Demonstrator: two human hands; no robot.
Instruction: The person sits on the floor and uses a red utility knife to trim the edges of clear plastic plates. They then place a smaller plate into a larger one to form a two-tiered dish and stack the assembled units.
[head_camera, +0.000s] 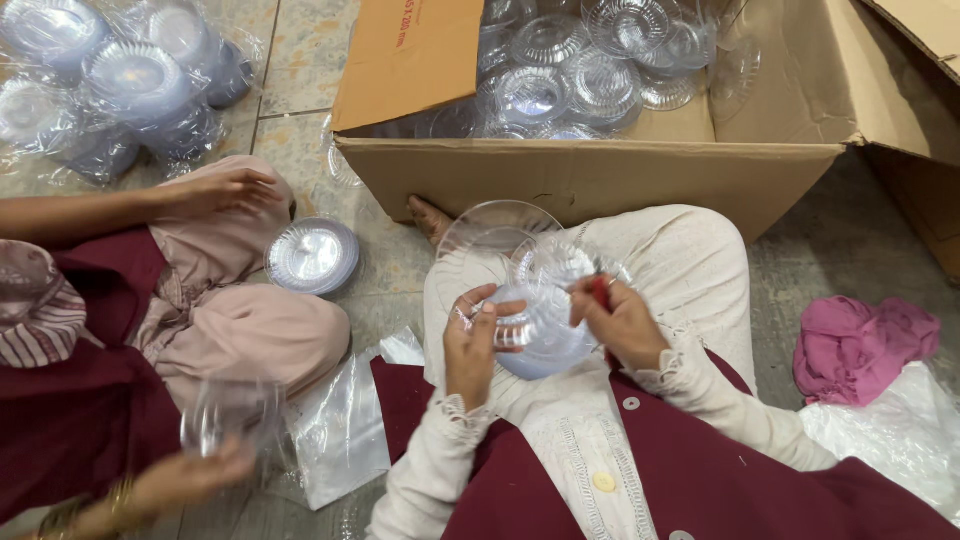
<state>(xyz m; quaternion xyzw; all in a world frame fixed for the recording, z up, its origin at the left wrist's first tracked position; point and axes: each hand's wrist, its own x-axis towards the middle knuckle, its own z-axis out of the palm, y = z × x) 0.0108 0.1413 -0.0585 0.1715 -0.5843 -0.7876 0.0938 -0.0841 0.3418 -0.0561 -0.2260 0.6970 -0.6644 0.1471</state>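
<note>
I sit on the floor with a stack of clear plastic ribbed bowls (540, 325) in my lap. My left hand (470, 345) grips the stack's left rim. My right hand (620, 320) pinches the right rim and also holds a small red object (600, 292); what it is cannot be told. A single clear plate (480, 235) rests on my knee just behind the stack.
An open cardboard box (600, 175) full of clear bowls stands ahead. A co-worker sits at left, one hand (225, 190) on a knee, the other holding a clear bowl (230, 415). A bowl stack (312, 256), bagged bowls (120, 80), plastic bags (340, 430) and pink cloth (860, 345) lie around.
</note>
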